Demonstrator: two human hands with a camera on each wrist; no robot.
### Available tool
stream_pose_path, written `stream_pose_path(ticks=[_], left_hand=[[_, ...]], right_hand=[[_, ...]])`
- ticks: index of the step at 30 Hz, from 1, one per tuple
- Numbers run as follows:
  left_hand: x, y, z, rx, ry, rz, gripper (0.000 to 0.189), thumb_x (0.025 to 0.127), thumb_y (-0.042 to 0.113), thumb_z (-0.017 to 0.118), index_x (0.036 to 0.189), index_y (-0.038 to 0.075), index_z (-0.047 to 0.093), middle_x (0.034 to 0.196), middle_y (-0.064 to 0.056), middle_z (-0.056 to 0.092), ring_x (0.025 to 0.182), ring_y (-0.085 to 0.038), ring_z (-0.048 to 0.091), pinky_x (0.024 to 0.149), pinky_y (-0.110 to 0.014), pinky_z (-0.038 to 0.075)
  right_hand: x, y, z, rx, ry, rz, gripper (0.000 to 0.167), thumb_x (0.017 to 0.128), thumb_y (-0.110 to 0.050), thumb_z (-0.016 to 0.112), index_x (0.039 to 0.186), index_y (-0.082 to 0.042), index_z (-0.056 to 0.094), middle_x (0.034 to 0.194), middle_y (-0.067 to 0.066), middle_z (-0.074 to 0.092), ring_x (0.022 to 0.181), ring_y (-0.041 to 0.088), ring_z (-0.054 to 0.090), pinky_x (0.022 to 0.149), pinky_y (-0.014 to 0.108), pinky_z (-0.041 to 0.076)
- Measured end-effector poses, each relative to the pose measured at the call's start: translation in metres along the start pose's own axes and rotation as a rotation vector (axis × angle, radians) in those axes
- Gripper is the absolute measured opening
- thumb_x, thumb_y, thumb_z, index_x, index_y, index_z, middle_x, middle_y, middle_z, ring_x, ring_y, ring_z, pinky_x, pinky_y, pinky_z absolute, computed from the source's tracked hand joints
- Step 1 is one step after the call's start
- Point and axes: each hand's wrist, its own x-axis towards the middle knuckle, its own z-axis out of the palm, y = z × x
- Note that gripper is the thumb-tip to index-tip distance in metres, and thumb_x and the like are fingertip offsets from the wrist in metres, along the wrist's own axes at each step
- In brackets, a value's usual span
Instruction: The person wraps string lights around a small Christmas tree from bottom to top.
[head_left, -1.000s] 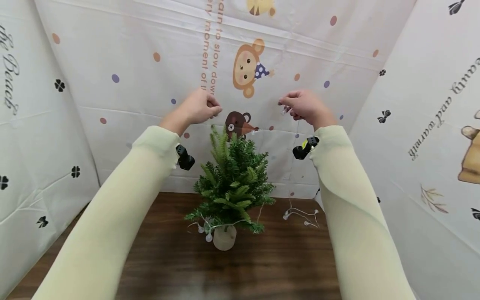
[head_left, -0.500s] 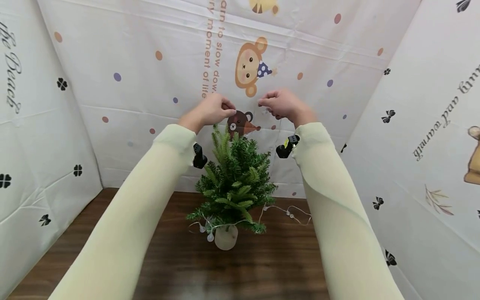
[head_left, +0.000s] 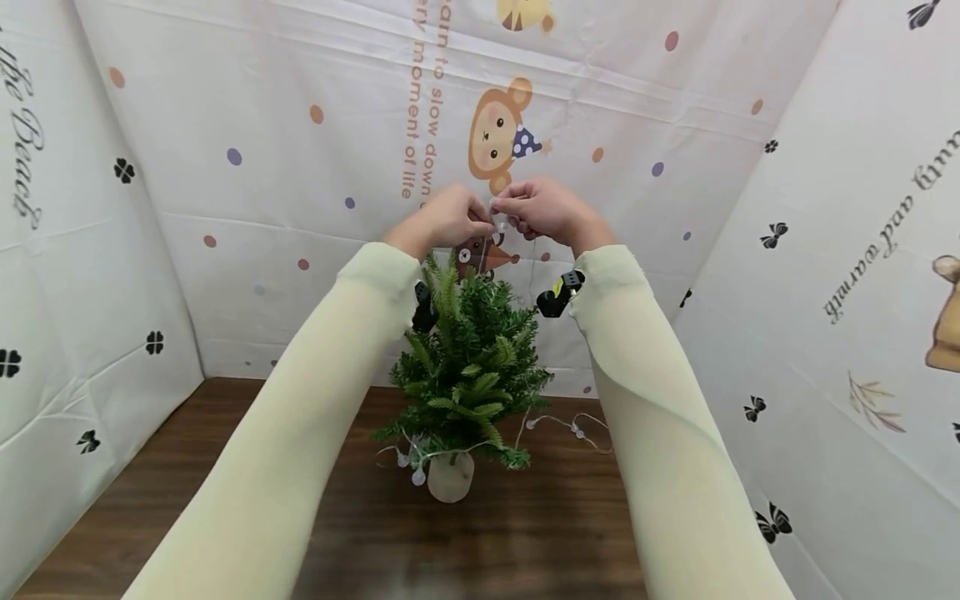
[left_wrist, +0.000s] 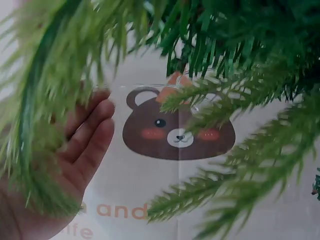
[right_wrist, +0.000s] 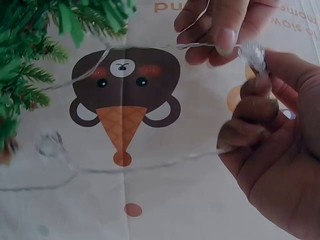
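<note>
A small green artificial Christmas tree (head_left: 468, 358) stands upright in a pale round base (head_left: 450, 479). Just above its top, my two hands meet on a string of fairy lights. With thumb and fingers, my left hand (head_left: 453, 218) pinches the clear wire (right_wrist: 165, 46); branches partly cover this hand in the left wrist view. My right hand (head_left: 551, 212) holds a clear bulb (right_wrist: 252, 54) close beside the left fingertips, and a second strand runs out from its curled lower fingers. Another clear bulb (right_wrist: 49, 142) hangs on that strand near the branches.
More of the light string wraps the lower branches, with bulbs (head_left: 417, 477) hanging by the base. Its loose end (head_left: 577, 431) lies on the dark wooden table (head_left: 450, 558) at right. Printed white cloth walls (head_left: 247, 208) enclose the back and both sides.
Both hands have come together over the treetop, the right moving left with the light string and the left moving right. My left fingers now pinch the wire. The loose lights on the table shifted leftward.
</note>
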Motion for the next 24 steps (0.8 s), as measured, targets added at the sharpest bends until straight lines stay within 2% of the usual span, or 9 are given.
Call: stream_pose_path(ticks=[3, 6, 10, 13, 16, 19, 21, 24], left_hand=[[0.002, -0.002, 0.002, 0.003, 0.022, -0.027, 0.025, 0.103, 0.018, 0.062, 0.109, 0.0, 0.078, 0.103, -0.021, 0.076, 0.073, -0.018, 0.064, 0.064, -0.025, 0.046], [0.0, -0.007, 0.001, -0.004, 0.043, -0.075, 0.026, 0.104, 0.018, 0.061, 0.112, 0.0, 0.077, 0.104, -0.018, 0.077, 0.086, -0.025, 0.07, 0.07, -0.027, 0.05], [-0.005, -0.015, -0.003, -0.023, 0.082, -0.091, 0.024, 0.103, 0.016, 0.062, 0.113, -0.001, 0.076, 0.108, -0.018, 0.077, 0.1, -0.033, 0.071, 0.081, -0.033, 0.054], [-0.011, -0.022, -0.005, -0.032, 0.11, -0.109, 0.024, 0.103, 0.015, 0.062, 0.114, -0.001, 0.076, 0.108, -0.018, 0.076, 0.1, -0.033, 0.071, 0.083, -0.035, 0.055], [-0.017, -0.03, -0.005, -0.046, 0.146, -0.144, 0.024, 0.103, 0.016, 0.062, 0.114, 0.0, 0.076, 0.107, -0.015, 0.077, 0.1, -0.03, 0.071, 0.08, -0.034, 0.054], [-0.022, -0.04, -0.004, -0.071, 0.159, -0.158, 0.024, 0.104, 0.017, 0.061, 0.114, 0.001, 0.075, 0.108, -0.014, 0.076, 0.102, -0.031, 0.07, 0.082, -0.036, 0.054], [-0.024, -0.046, -0.004, -0.095, 0.148, -0.151, 0.025, 0.105, 0.018, 0.06, 0.115, 0.001, 0.075, 0.112, -0.017, 0.075, 0.105, -0.033, 0.069, 0.087, -0.038, 0.054], [-0.027, -0.053, -0.002, -0.111, 0.143, -0.138, 0.026, 0.105, 0.019, 0.06, 0.115, 0.001, 0.075, 0.114, -0.02, 0.074, 0.106, -0.034, 0.069, 0.089, -0.039, 0.055]], right_hand=[[-0.006, -0.001, -0.001, 0.031, -0.001, 0.029, 0.031, 0.108, -0.028, 0.053, 0.113, -0.002, 0.068, 0.065, 0.002, 0.05, 0.056, 0.016, 0.041, 0.058, 0.027, 0.037], [-0.007, 0.006, -0.005, 0.062, -0.003, 0.068, 0.034, 0.108, -0.03, 0.052, 0.116, -0.001, 0.069, 0.065, 0.002, 0.052, 0.056, 0.016, 0.045, 0.056, 0.027, 0.045], [-0.004, 0.029, -0.011, 0.096, 0.003, 0.1, 0.04, 0.108, -0.033, 0.053, 0.114, 0.002, 0.07, 0.062, 0.002, 0.053, 0.057, 0.018, 0.05, 0.063, 0.033, 0.053], [-0.004, 0.05, -0.015, 0.137, 0.02, 0.114, 0.042, 0.107, -0.036, 0.054, 0.103, 0.001, 0.072, 0.061, 0.003, 0.052, 0.059, 0.019, 0.052, 0.066, 0.033, 0.051], [-0.008, 0.069, -0.018, 0.191, 0.031, 0.131, 0.043, 0.106, -0.039, 0.055, 0.089, -0.003, 0.07, 0.064, 0.003, 0.054, 0.061, 0.019, 0.051, 0.064, 0.031, 0.048], [-0.012, 0.084, -0.019, 0.244, 0.022, 0.146, 0.044, 0.106, -0.039, 0.056, 0.082, -0.005, 0.068, 0.068, 0.003, 0.056, 0.062, 0.02, 0.051, 0.063, 0.032, 0.048], [-0.015, 0.091, -0.019, 0.267, 0.005, 0.142, 0.042, 0.106, -0.037, 0.057, 0.084, -0.003, 0.069, 0.072, 0.004, 0.06, 0.065, 0.021, 0.054, 0.067, 0.035, 0.051], [-0.017, 0.098, -0.018, 0.272, -0.031, 0.12, 0.04, 0.105, -0.035, 0.059, 0.099, 0.002, 0.072, 0.082, 0.005, 0.068, 0.079, 0.022, 0.064, 0.081, 0.039, 0.054]])
